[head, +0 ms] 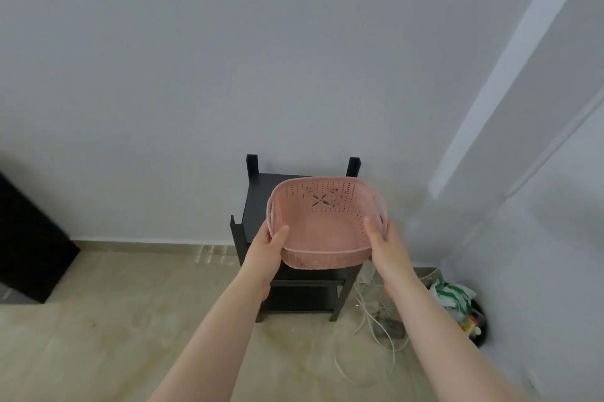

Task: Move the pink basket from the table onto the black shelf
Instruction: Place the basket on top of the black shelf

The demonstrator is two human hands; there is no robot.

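Two hands carry the pink basket [327, 221] over the top of the black shelf [258, 192], so most of the task looks done: the basket is off the tabletop, which is not in view, and it has reached the place it is meant for. The left hand [266, 246] is clamped on the near left corner of the rim, thumb inside the basket and the other fingers hidden under it; the right hand [384, 243] grips the near right corner the same way, thumb laid over the rim near the side handle. The basket is empty, open side up, and tilted a little toward the camera. Its near edge hangs out past the front of the shelf top, and I cannot tell whether its base touches the shelf yet. What seems left is to set it down flat between the four corner posts and let go. White cables [376, 329] and a bin [470, 316] lie on the floor to the right, well clear.
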